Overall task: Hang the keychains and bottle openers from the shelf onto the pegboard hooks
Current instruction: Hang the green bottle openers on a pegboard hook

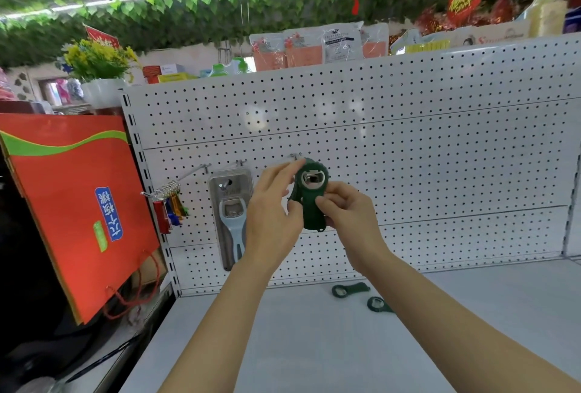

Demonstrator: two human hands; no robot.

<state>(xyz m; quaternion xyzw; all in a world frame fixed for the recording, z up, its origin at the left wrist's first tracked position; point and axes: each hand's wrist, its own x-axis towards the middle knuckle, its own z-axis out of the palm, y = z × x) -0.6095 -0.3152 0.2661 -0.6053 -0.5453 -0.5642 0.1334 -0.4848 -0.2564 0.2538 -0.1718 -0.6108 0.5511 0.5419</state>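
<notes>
- Dark green plastic bottle opener (pixel 311 201) with a metal-rimmed round mouth is held upright between both hands, in front of the white perforated pegboard (pixel 408 147).
- Right hand (pixel 350 215) curls round its lower body; left hand (pixel 273 204) pinches its left edge, fingers reaching up to its top.
- Bare metal hook (pixel 296 156) sits just above the left fingertips.
- Two more green openers (pixel 350 289) lie on the white shelf (pixel 314 345) below the right wrist.
- Left of the left hand hang a pale blue packaged opener (pixel 232 219) and coloured keychains (pixel 168 204).
</notes>
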